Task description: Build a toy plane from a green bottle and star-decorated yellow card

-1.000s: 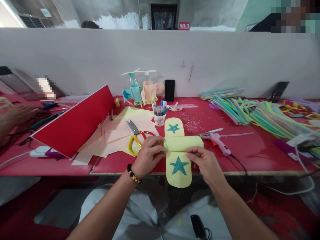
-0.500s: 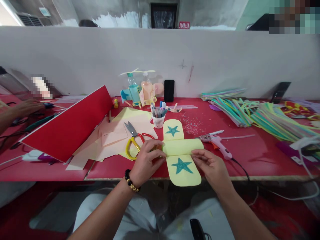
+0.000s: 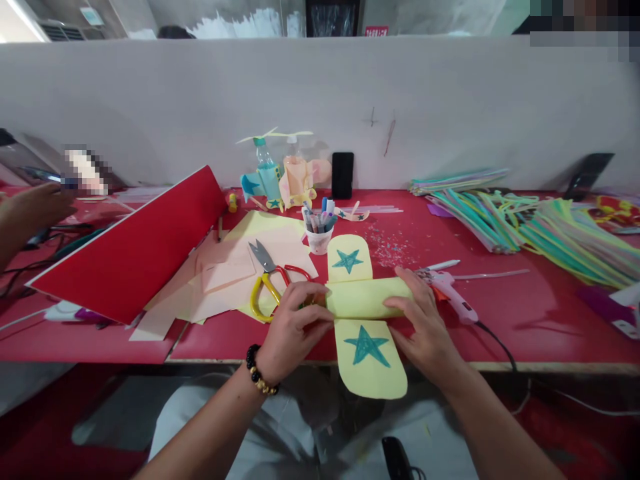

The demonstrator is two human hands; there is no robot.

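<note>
A yellow paper piece (image 3: 363, 298) has a rolled, tube-like middle and two rounded flaps, each with a teal star drawn on it. One flap points away from me over the table; the other hangs toward me past the edge. My left hand (image 3: 293, 330) pinches the left end of the roll, wearing a beaded bracelet. My right hand (image 3: 425, 323) grips the right end, fingers over the top and thumb underneath. Scissors (image 3: 263, 257) with red and yellow handles lie beside my left hand. Just right of my right hand is a pink glue gun (image 3: 456, 297).
A cup of markers (image 3: 319, 240) stands behind the paper. Decorated bottles (image 3: 270, 177) and a phone (image 3: 343, 175) are by the partition. Pale paper sheets (image 3: 225, 267) and a tilted red board (image 3: 135, 247) lie left; colourful strips (image 3: 475, 217) lie right. A co-worker's hand (image 3: 37, 207) shows far left.
My right hand has moved up from the near flap's corner to wrap the roll's right end. The near flap hangs slightly lower. My left hand keeps its pinch.
</note>
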